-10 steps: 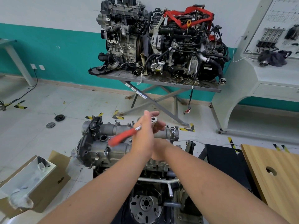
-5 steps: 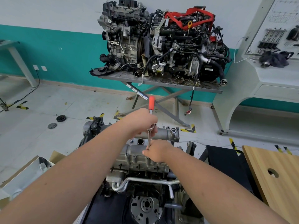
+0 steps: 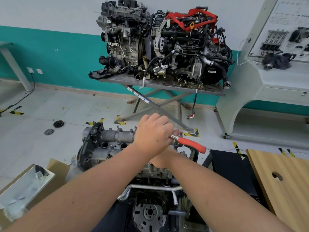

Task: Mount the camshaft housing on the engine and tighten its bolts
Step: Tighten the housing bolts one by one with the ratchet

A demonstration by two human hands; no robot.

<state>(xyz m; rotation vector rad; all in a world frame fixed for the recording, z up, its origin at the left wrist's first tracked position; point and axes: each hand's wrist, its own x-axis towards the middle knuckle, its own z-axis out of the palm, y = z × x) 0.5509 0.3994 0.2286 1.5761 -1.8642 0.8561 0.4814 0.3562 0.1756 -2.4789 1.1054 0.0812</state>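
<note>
Since half a second ago your ratchet (image 3: 190, 143) has swung from pointing away from you, toward the far wall, round to the right, its red handle now sticking out past your left hand (image 3: 153, 136). That hand is curled round the ratchet near its metal neck. Your right hand (image 3: 163, 159) sits just beneath it, mostly hidden by the left wrist, so I cannot tell whether it grips anything.

You have the camshaft housing (image 3: 110, 143) already seated on top of the engine (image 3: 150, 195) directly in front of you, at the near middle of the scene, so you are likely running down its bolts.

Your arms are crossed and your left hand blocks the bolt head from view. If the socket sits crooked, it may slip off and round the bolt. Gripping so close to the head also gives you little leverage, which could leave that bolt under-tightened.
</note>
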